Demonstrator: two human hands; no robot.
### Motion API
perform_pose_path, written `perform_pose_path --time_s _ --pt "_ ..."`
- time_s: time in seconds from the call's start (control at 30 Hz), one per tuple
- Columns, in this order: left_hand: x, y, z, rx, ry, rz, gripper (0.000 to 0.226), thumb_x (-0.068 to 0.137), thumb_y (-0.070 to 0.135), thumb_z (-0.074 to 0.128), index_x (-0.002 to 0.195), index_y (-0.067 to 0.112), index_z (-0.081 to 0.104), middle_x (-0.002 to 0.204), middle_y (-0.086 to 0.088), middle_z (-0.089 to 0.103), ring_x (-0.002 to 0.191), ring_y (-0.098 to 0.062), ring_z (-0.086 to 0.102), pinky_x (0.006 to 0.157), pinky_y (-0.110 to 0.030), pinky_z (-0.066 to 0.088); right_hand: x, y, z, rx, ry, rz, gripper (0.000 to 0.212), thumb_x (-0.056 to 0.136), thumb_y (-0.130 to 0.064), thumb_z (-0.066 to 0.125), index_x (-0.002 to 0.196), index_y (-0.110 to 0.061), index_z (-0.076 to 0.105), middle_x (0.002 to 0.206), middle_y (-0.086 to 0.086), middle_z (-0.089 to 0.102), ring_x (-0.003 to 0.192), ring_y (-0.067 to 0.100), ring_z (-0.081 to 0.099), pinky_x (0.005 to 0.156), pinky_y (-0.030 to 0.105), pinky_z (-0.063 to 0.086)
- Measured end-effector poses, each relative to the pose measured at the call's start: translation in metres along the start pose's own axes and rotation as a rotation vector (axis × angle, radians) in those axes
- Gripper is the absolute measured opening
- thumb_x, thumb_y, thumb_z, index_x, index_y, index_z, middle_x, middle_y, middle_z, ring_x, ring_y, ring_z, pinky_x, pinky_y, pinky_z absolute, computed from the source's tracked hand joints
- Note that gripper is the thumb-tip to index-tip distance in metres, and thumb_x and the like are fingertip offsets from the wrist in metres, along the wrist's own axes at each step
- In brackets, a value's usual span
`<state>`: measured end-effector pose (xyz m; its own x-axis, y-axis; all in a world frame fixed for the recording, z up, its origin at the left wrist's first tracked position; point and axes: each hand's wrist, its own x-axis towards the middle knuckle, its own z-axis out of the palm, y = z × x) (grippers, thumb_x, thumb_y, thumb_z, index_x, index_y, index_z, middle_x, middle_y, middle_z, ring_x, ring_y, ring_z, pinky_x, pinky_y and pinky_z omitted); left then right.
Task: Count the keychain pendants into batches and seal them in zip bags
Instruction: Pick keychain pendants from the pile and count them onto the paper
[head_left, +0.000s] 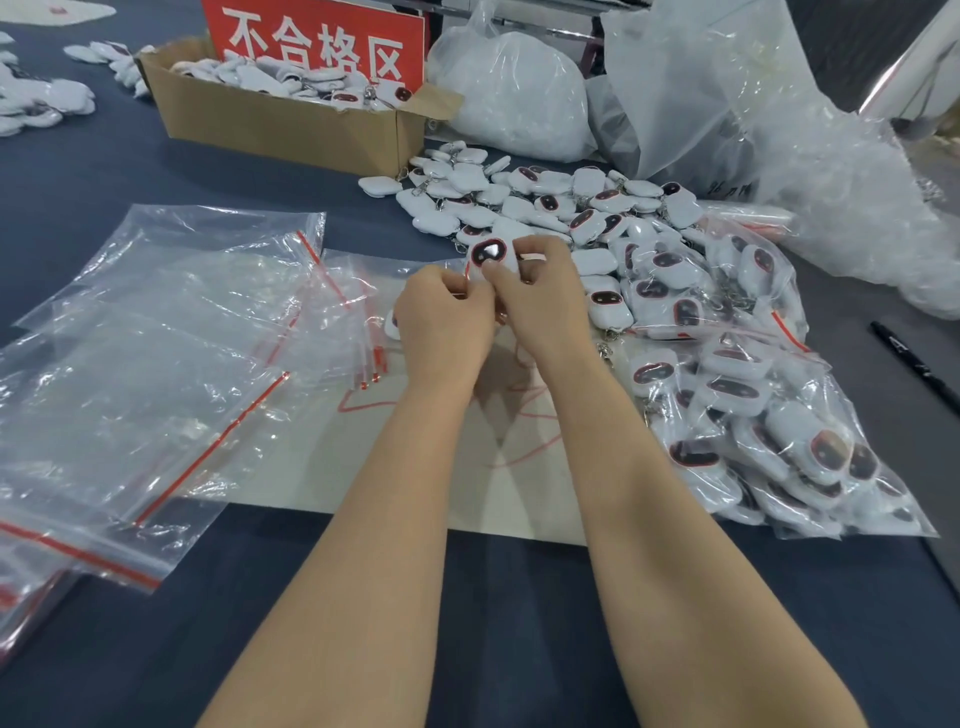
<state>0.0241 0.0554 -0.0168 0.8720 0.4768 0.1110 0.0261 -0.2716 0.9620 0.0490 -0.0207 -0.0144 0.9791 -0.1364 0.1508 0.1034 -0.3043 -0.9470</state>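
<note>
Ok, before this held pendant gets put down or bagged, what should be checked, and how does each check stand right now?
1. Grip on the pendant: left hand and right hand both pinch it. Ok.
2. Empty zip bags at hand: they lie to the left of the hands. Ok.
3. A bag opened to receive: cannot tell.
4. Batch count so far on the beige sheet: cannot tell.
5. Loose pendant pile: plenty left beyond the hands. Ok.

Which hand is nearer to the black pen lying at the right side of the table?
Right. The right hand, gripping a pendant, is left of the pen; the left hand lies farther left, beyond the right hand.
</note>
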Motion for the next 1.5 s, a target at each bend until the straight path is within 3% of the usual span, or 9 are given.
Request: perform_pose_path --time_s 0.3,0.43,0.53,0.73,0.9,1.13,1.27,1.37,1.5 --pt "-0.005 0.011 -0.002 -0.098 0.095 0.109 0.003 0.085 0.017 0.059 0.082 0.015 0.058 0.084 -0.001 0.066 0.077 -0.015 0.061 0.073 -0.028 0.049 -0.006 -0.014 -0.012 -0.311 -0.212 -0.17 0.025 0.092 -0.007 0.05 0.1 -0.009 0.074 0.092 0.006 0.072 0.077 0.009 0.059 0.07 0.023 0.041" --pt "-0.003 0.006 0.0 -0.083 0.065 0.092 0.01 0.085 0.017 0.058 0.077 0.022 0.054 0.075 0.011 0.058 0.072 -0.009 0.057 0.068 -0.024 0.044 0.004 -0.009 -0.028 -0.615 0.12 -0.09 0.034 0.095 -0.011 0.043 0.125 -0.01 0.059 0.131 0.012 0.055 0.12 0.025 0.05 0.096 0.024 0.035" --pt "-0.004 0.0 0.005 -0.013 -0.009 0.092 0.012 0.085 0.018 0.059 0.074 0.021 0.054 0.074 0.009 0.058 0.076 -0.014 0.06 0.071 -0.026 0.045 0.005 0.002 -0.035 -0.917 0.027 0.086 0.036 0.095 -0.014 0.041 0.129 -0.002 0.047 0.135 0.021 0.048 0.125 0.035 0.044 0.105 0.039 0.035" --pt "0.0 -0.009 0.008 0.039 -0.045 0.081 0.006 0.085 0.02 0.058 0.082 0.016 0.06 0.07 0.013 0.055 0.063 -0.001 0.05 0.055 -0.009 0.036 0.003 0.007 -0.028 -0.672 0.045 -0.013 0.042 0.094 -0.005 0.043 0.136 -0.01 0.046 0.135 0.013 0.051 0.124 0.029 0.046 0.098 0.037 0.039" --pt "0.0 -0.009 0.008 0.055 -0.062 0.063 0.006 0.085 0.021 0.058 0.084 0.016 0.06 0.073 0.013 0.056 0.072 -0.011 0.052 0.063 -0.019 0.033 0.005 0.013 -0.032 -0.847 -0.003 0.083 0.045 0.091 -0.011 0.052 0.135 -0.008 0.043 0.137 0.018 0.045 0.126 0.035 0.039 0.102 0.04 0.034" --pt "-0.001 -0.008 0.007 0.038 -0.072 0.047 0.009 0.085 0.021 0.058 0.087 0.013 0.062 0.081 0.007 0.06 0.077 -0.013 0.055 0.07 -0.022 0.037 0.007 0.011 -0.027 -0.312 0.22 0.025 0.057 0.087 -0.02 0.069 0.135 -0.009 0.04 0.135 0.009 0.038 0.109 0.019 0.047 0.089 0.022 0.034" --pt "-0.001 -0.008 0.008 0.046 -0.072 0.035 0.008 0.085 0.021 0.058 0.086 0.015 0.061 0.076 0.009 0.059 0.075 -0.012 0.055 0.068 -0.021 0.037 0.007 0.013 -0.028 0.139 0.17 0.145 0.018 0.083 -0.026 0.072 0.083 -0.014 0.06 0.073 -0.009 0.057 0.068 0.007 0.051 0.069 0.025 0.044" --pt "-0.001 -0.008 0.008 0.04 -0.075 0.031 0.007 0.085 0.021 0.058 0.085 0.015 0.061 0.073 0.012 0.057 0.075 -0.013 0.055 0.068 -0.021 0.038 0.006 0.016 -0.026 0.468 0.107 0.177 0.012 0.089 -0.017 0.067 0.1 -0.017 0.061 0.085 0.004 0.066 0.081 0.02 0.062 0.071 0.029 0.051" --pt "0.0 -0.008 0.008 0.048 -0.077 0.036 0.007 0.085 0.022 0.058 0.086 0.015 0.061 0.072 0.013 0.056 0.075 -0.011 0.055 0.067 -0.021 0.037 0.004 0.009 -0.023 0.673 0.045 0.219 0.019 0.1 -0.007 0.047 0.119 -0.006 0.048 0.079 0.009 0.062 0.061 0.015 0.059 0.059 0.022 0.052"
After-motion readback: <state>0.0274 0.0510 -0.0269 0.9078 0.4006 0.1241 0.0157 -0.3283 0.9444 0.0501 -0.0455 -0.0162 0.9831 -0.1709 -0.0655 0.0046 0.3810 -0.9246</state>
